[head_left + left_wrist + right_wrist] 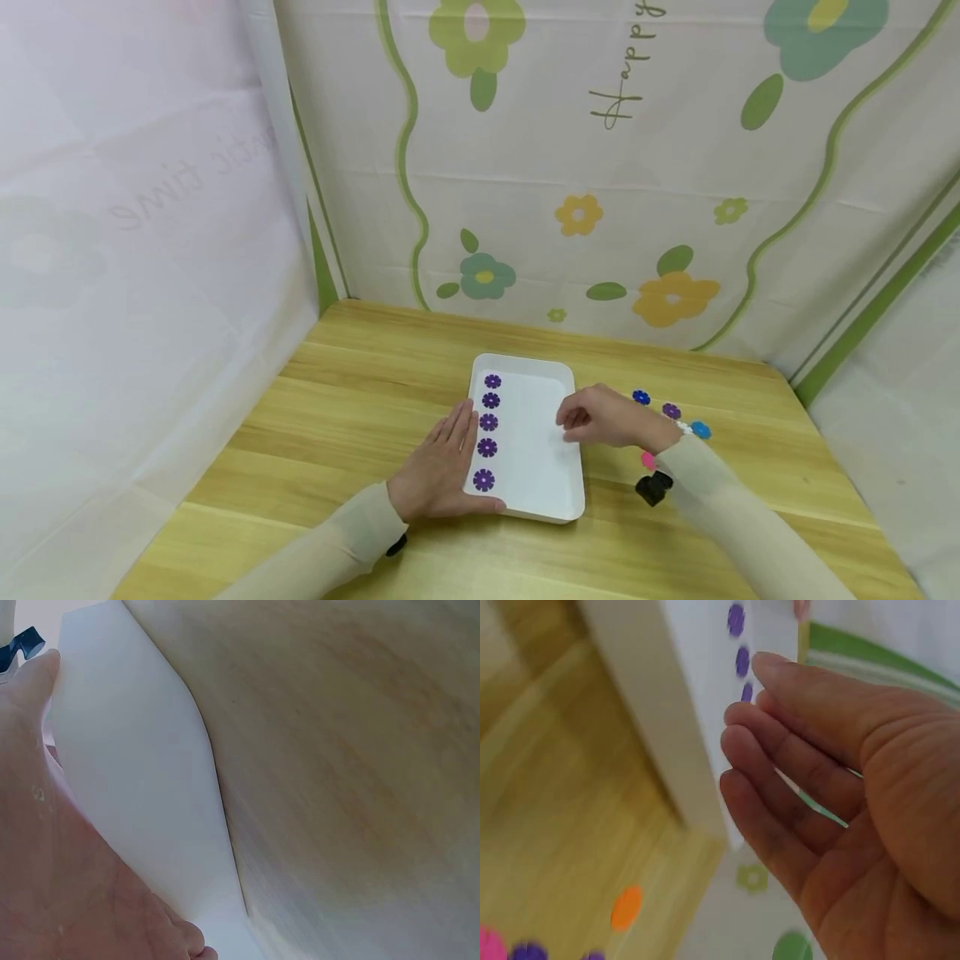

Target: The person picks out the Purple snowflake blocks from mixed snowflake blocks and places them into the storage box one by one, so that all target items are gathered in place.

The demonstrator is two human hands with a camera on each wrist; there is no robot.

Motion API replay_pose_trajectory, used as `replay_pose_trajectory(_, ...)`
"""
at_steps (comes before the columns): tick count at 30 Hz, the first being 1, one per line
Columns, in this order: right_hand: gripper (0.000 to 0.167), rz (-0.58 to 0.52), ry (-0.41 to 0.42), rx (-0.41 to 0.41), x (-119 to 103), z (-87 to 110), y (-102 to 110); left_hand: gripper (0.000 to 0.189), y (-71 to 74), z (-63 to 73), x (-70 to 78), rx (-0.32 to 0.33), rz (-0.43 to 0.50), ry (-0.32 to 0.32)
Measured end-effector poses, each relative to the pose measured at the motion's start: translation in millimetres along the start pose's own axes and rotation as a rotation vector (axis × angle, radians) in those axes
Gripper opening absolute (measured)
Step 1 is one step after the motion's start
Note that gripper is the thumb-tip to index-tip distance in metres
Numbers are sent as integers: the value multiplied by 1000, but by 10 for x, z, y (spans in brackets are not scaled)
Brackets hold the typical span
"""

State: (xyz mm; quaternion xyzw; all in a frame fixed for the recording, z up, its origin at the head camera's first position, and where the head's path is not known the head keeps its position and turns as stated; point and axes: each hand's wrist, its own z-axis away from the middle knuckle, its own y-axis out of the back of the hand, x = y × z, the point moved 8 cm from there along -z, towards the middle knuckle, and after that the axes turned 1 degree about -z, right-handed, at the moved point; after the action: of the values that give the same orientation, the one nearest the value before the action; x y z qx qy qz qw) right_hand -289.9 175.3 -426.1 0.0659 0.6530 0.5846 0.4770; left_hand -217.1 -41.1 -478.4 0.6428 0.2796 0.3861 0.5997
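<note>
A white rectangular tray (pixel 536 467) lies on the wooden table, with several purple snowflake-shaped discs (pixel 487 447) in a column along its left side. My left hand (pixel 442 471) rests against the tray's left edge, fingers straight and thumb along the near rim. The left wrist view has the palm (pixel 82 877) beside the tray's white outer wall (pixel 142 750). Over the tray's right edge is my right hand (pixel 603 417), fingers loosely bent. In the right wrist view, nothing shows between its thumb and fingers (pixel 780 750).
Right of the tray lie loose discs: a dark blue one (pixel 641 397), a purple one (pixel 671 411), a light blue one (pixel 701 430) and a pink one (pixel 648 460), partly behind the right forearm. An orange disc (pixel 626 907) shows in the right wrist view. Flower-printed cloth (pixel 525 167) surrounds the table.
</note>
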Motion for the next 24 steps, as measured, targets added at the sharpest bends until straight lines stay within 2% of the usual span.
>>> replay_pose_trajectory(5, 12, 52, -40, 70, 313, 291, 272, 132, 13, -1, 2, 4, 16, -12)
replay_pose_trajectory(10, 19, 144, -124, 91, 664, 478, 431, 131, 27, 3, 0, 11, 27, -15)
replay_pose_trajectory(14, 22, 160, -176, 90, 889, 558, 453, 131, 36, 9, -1, 8, 29, -11)
replay_pose_trajectory(24, 26, 175, -248, 123, 1247, 606, 396, 131, 44, 24, 26, 1, 4, -19)
